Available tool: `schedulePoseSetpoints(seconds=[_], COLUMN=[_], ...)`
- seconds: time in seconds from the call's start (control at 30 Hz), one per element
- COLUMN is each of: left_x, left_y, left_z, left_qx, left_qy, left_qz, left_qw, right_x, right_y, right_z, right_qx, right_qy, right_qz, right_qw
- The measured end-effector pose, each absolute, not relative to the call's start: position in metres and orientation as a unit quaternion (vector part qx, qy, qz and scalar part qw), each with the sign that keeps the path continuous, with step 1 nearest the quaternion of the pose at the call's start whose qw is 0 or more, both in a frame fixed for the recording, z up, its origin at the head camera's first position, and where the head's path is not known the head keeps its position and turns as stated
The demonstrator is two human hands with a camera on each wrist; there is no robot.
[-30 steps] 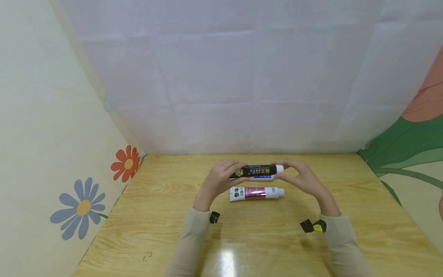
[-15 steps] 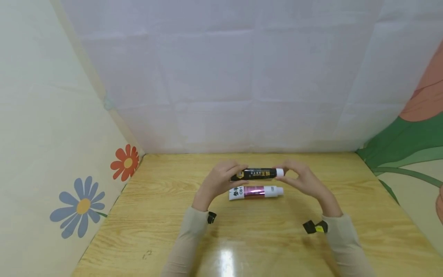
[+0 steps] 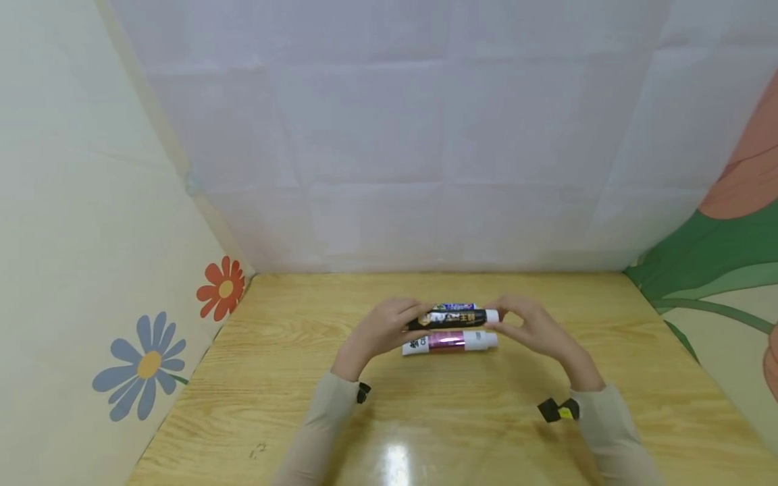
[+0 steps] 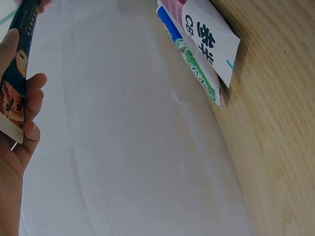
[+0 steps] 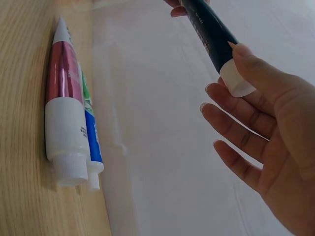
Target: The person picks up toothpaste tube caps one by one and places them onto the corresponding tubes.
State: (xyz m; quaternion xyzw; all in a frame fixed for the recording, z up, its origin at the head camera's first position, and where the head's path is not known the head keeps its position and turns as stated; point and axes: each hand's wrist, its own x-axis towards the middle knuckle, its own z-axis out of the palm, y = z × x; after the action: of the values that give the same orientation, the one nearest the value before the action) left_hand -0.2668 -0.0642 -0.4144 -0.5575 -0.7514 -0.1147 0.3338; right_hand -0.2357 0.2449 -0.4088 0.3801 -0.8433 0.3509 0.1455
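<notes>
A black toothpaste tube (image 3: pixel 451 320) with a white cap hangs level above the table, held between both hands. My left hand (image 3: pixel 381 329) grips its flat end, thumb on one side and fingers on the other in the left wrist view. At the cap end (image 5: pixel 237 79), my right hand (image 3: pixel 536 329) pinches the tube between thumb and fingers. Below it lies a pink and white toothpaste tube (image 3: pixel 447 341), cap to the right. A blue and green toothpaste tube (image 4: pixel 194 64) lies close alongside on the far side, partly hidden by the black one in the head view.
The wood-grain table (image 3: pixel 273 391) reaches back to a pale sheet-covered wall (image 3: pixel 425 169). Flower-patterned panels stand at the left (image 3: pixel 73 223) and right (image 3: pixel 735 297). Dark wrist straps (image 3: pixel 558 410) show near the sleeves.
Both hands have brought the black tube down in the head view, closer to the pink one. The blue tube, hidden half a second ago, now shows beyond it.
</notes>
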Motion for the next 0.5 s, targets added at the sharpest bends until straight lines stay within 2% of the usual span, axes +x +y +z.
schedulePoseSetpoints(seconds=[0.5], left_x=[-0.259], left_y=[-0.068], left_z=[-0.428], left_qx=[-0.559], left_qy=[-0.777], left_qz=[-0.103], left_qw=[0.269], right_x=[-0.229], right_y=[0.249], right_z=[-0.423], right_qx=[0.345], right_qy=[-0.876], right_qz=[0.323], right_qw=[0.099])
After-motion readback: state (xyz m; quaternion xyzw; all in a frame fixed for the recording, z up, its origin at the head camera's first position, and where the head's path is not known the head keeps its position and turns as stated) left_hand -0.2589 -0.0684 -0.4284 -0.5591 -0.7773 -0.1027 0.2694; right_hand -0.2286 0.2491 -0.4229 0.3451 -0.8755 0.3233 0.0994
